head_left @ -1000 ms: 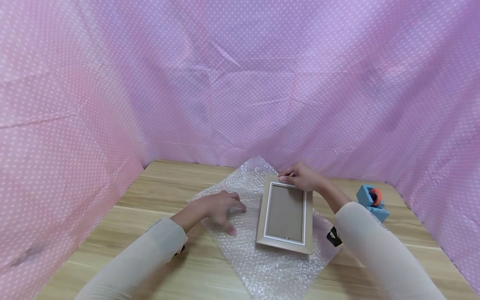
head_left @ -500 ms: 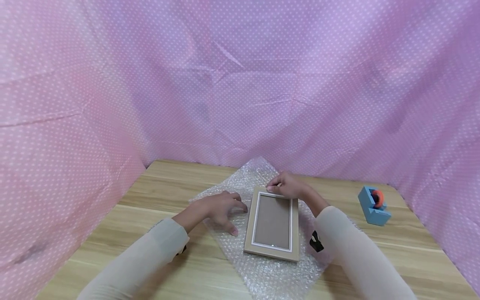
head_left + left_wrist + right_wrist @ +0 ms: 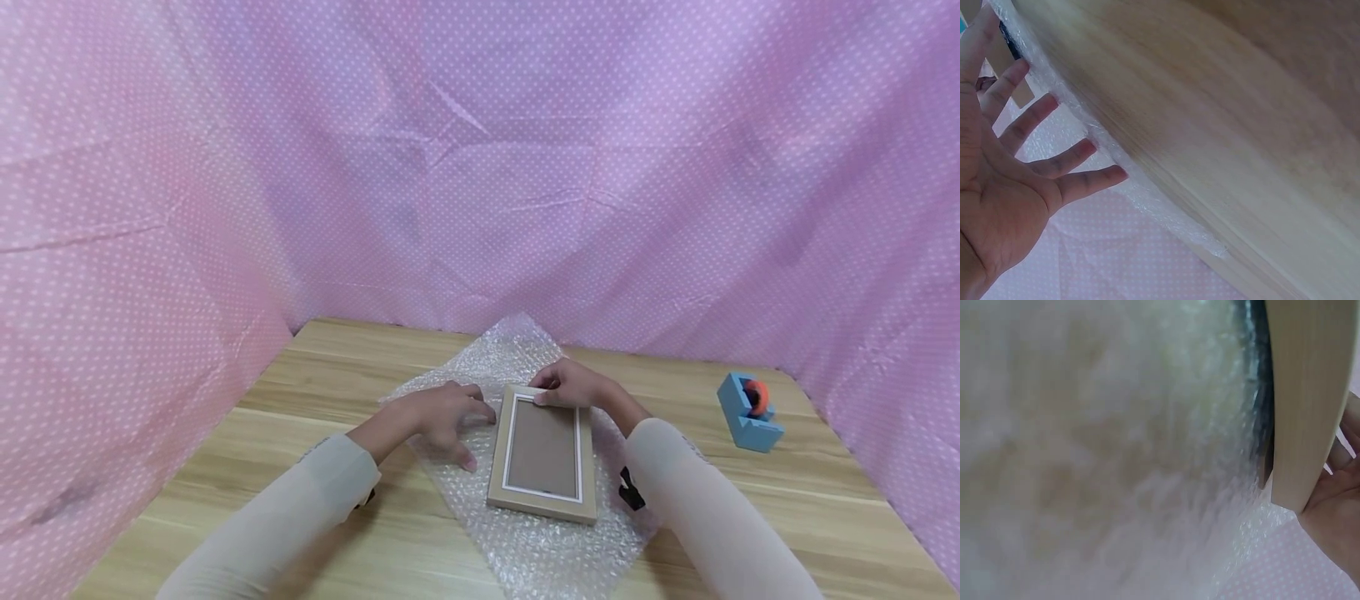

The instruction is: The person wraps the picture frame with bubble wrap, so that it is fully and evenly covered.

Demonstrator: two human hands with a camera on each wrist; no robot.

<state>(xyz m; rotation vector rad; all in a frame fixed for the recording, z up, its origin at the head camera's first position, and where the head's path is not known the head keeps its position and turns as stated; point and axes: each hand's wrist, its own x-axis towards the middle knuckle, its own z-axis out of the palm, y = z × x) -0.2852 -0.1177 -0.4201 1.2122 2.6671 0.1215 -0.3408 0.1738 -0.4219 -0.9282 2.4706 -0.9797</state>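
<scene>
A light wooden picture frame (image 3: 543,454) with a white inner border lies face up on a diamond-shaped sheet of bubble wrap (image 3: 517,554). At its far edge my right hand (image 3: 570,385) grips it, thumb on the face and fingers past the edge. The right wrist view shows the picture frame (image 3: 1310,394) from the side, with the hand (image 3: 1338,506) partly behind it. My left hand (image 3: 442,417) rests on the left part of the bubble wrap, fingers spread, beside the frame. Its fingertips touch the bubble wrap (image 3: 1104,147) in the left wrist view.
A blue tape dispenser (image 3: 750,412) with an orange roll stands on the right side of the wooden table (image 3: 300,400). Pink dotted cloth (image 3: 480,192) hangs behind the table and along both sides.
My right hand has brought the picture frame left and nearer, down onto the bubble wrap. Its thumb has slid further over the face. The left hand has hardly moved.
</scene>
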